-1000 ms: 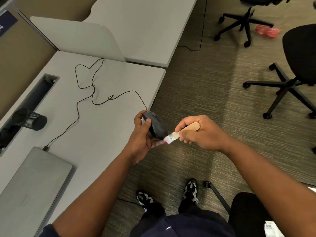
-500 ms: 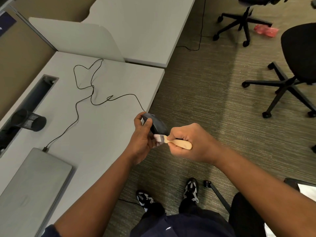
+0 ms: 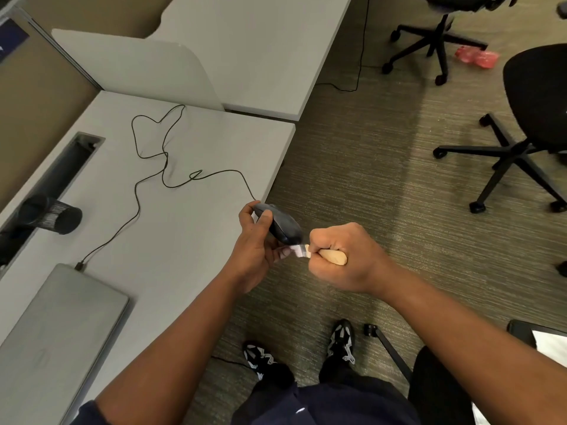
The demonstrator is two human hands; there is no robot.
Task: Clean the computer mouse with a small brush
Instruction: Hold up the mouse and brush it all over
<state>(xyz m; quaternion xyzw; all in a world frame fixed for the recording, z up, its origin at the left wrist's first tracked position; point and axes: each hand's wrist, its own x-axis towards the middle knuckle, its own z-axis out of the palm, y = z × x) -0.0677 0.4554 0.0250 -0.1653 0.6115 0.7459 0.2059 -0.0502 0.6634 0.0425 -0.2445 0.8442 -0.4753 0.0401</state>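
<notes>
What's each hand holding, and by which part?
Left hand grips the computer mouse by its sides. Right hand fists the small brush by its wooden handle.

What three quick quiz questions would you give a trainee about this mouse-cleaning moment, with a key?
1. True or false: the mouse rests on the desk.
2. Which hand holds the brush: A left hand, B right hand?
3. Where does the mouse cable end?

Key:
1. False; it is held up off the desk, beyond its edge.
2. B.
3. At a plug in the closed laptop.
</notes>
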